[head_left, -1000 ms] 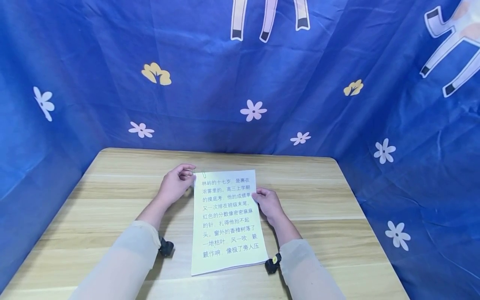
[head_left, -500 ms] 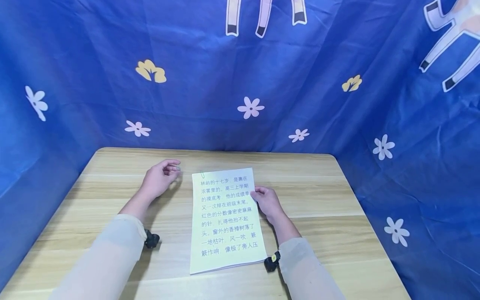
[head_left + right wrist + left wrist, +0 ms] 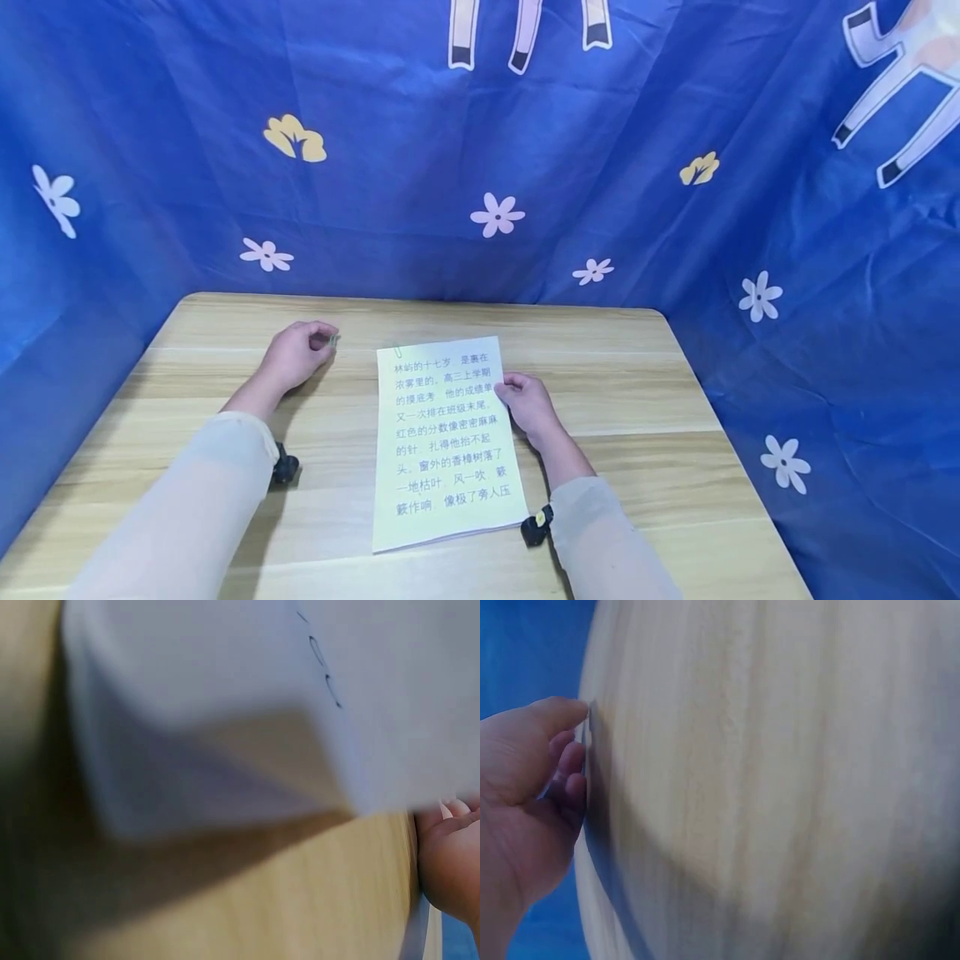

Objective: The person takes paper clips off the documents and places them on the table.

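A stack of printed paper sheets [image 3: 446,442] is tilted up a little over the table, large Chinese characters on its top page. My right hand [image 3: 531,408] pinches its right edge, thumb on top. A paper clip [image 3: 398,352] sits on the stack's top left corner. Left of the paper, my left hand [image 3: 298,354] is low over the table, pinching a small greenish paper clip [image 3: 333,340] at its fingertips. In the right wrist view the sheets [image 3: 225,667] hang blurred and close, their lower edges spread apart.
The wood-grain table [image 3: 615,467] has rounded back corners. A blue curtain [image 3: 405,167] with flowers and animal legs hangs behind and at both sides. Each wrist wears a small black camera [image 3: 285,465].
My left hand has moved left, away from the paper's top left corner, with a small clip at its fingertips. The right hand keeps its grip on the paper's right edge.
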### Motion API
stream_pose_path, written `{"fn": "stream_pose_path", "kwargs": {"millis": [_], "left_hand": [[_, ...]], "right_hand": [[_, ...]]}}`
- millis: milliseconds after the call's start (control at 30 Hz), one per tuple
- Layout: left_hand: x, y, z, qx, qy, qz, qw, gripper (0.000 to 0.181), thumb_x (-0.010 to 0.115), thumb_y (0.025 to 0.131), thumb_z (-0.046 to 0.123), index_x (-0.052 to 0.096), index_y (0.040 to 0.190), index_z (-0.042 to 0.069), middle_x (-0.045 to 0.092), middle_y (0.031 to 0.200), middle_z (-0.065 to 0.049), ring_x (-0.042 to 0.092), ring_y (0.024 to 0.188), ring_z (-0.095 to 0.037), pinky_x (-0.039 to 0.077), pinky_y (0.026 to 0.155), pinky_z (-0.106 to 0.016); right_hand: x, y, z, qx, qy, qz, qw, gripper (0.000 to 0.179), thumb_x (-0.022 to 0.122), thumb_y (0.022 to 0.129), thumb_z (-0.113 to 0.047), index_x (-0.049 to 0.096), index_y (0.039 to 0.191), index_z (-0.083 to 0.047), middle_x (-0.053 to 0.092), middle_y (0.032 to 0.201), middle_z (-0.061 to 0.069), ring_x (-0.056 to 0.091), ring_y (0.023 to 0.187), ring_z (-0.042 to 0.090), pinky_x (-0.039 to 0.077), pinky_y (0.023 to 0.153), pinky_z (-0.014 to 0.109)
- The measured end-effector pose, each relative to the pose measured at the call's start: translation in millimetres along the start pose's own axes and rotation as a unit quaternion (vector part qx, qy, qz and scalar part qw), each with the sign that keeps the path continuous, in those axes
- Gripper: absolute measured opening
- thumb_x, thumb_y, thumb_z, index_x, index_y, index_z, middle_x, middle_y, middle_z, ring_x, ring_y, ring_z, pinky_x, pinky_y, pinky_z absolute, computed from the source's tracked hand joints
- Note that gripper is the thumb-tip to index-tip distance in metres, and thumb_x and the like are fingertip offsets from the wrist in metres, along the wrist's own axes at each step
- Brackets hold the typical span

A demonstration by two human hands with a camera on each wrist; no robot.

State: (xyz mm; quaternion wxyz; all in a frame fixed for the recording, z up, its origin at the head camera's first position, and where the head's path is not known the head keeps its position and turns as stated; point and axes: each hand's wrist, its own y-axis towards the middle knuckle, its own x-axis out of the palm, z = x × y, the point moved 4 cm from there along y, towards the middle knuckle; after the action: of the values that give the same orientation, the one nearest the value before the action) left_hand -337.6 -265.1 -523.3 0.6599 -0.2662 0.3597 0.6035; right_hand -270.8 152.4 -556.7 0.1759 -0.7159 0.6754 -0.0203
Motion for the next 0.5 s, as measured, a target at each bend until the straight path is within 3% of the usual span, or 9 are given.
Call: {"fn": "stream_pose_path", "kwargs": {"millis": [233,500], "left_hand": [[1.2,4.3,-10.7,-0.017,0.002,-0.02,0.9997,0.038,0.072,0.103,0.019,0.071,0.137,0.001,0.07,0.125,-0.029,0.07,0.115,-0.043,0.054,0.106,-0.062],[-3.7,7.8,-19.2,-0.049,-0.013,-0.054,0.9973,0.042,0.07,0.106,0.024,0.069,0.141,0.002,0.068,0.14,-0.03,0.065,0.127,-0.047,0.049,0.114,-0.063]], "right_hand": [[-0.3,-2.5,0.3,-0.005,-0.009,0.011,0.9999,0.029,0.068,0.106,-0.019,0.073,0.131,-0.005,0.081,0.112,0.011,0.076,0.092,0.016,0.064,0.092,0.031],[2.6,-2.1,-1.3,-0.005,-0.004,0.007,1.0,0.027,0.066,0.107,-0.018,0.074,0.129,-0.004,0.082,0.111,0.011,0.077,0.089,0.015,0.064,0.086,0.027]]}}
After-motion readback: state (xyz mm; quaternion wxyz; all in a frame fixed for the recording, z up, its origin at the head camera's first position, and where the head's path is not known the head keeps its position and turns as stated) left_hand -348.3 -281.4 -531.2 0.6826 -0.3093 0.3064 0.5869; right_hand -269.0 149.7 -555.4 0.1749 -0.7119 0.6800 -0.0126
